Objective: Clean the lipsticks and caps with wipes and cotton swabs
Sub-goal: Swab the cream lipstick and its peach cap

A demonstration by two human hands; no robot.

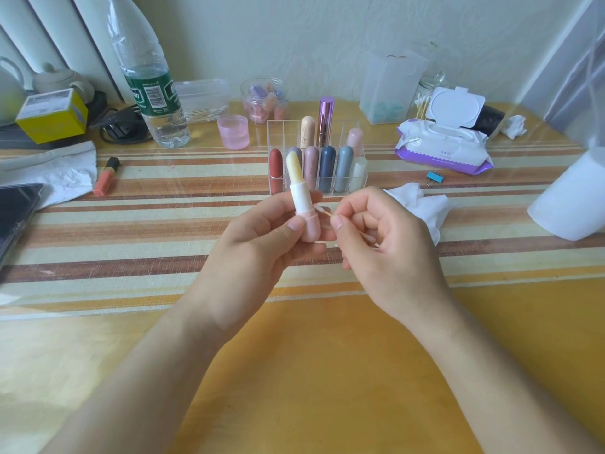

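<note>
My left hand [262, 237] grips an uncapped lip balm [300, 194] upright by its pink base; its white sleeve and pale yellow stick rise above my fingers. My right hand [376, 237] pinches a cotton swab [322, 210], whose tip touches the joint between sleeve and base. Behind them a clear acrylic organizer [360, 127] holds several capped lipsticks. A used white wipe [422, 204] lies right of my right hand. The wet wipe pack [442, 145] stands open at the back right, and a jar of cotton swabs [425, 99] is behind it.
A water bottle [147, 77], pink cup [233, 131], jar of small capsules [263, 99] and clear boxes stand along the back. An orange lipstick [106, 176] and crumpled tissue [49, 172] lie left, beside a dark phone [16, 214]. A white roll [573, 198] stands at the right edge.
</note>
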